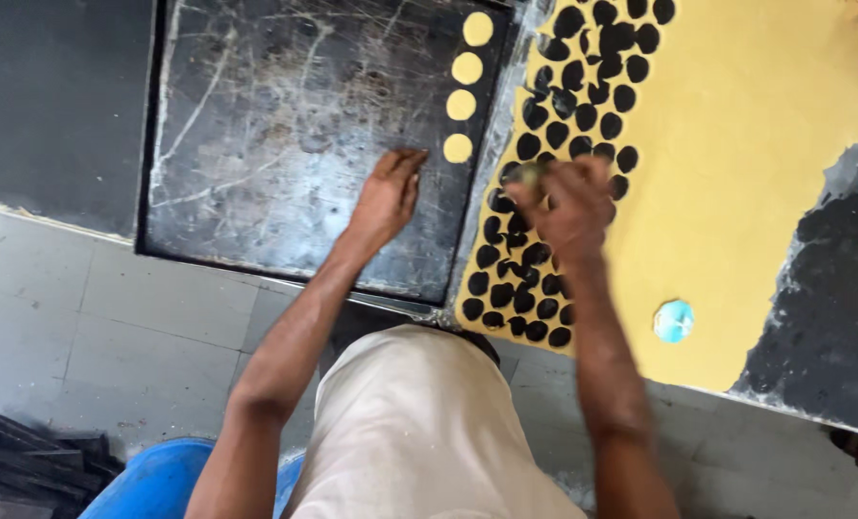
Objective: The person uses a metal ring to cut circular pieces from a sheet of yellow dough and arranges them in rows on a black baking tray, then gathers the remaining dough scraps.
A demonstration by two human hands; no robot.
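My left hand (388,197) lies flat, fingers together, on the black tray (256,144); four dough discs (458,148) line its 2 o'clock edge. My right hand (568,202) grips a blurred cutter (528,174) on one yellow dough sheet (736,173).

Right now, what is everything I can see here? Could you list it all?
tray: one, black and scratched, on the dark counter at left.
dough rounds: four, pale yellow, in a column near the tray's right edge.
dough sheet: one, yellow, right of the tray, its left part full of round cut-out holes.
cutter: one, blurred, at the right hand's fingers.
disc: one, light blue, lying on the dough sheet.
blue tub: one, bottom left on the floor.
left hand: flat on the tray below the rounds.
right hand: over the cut part of the dough sheet.
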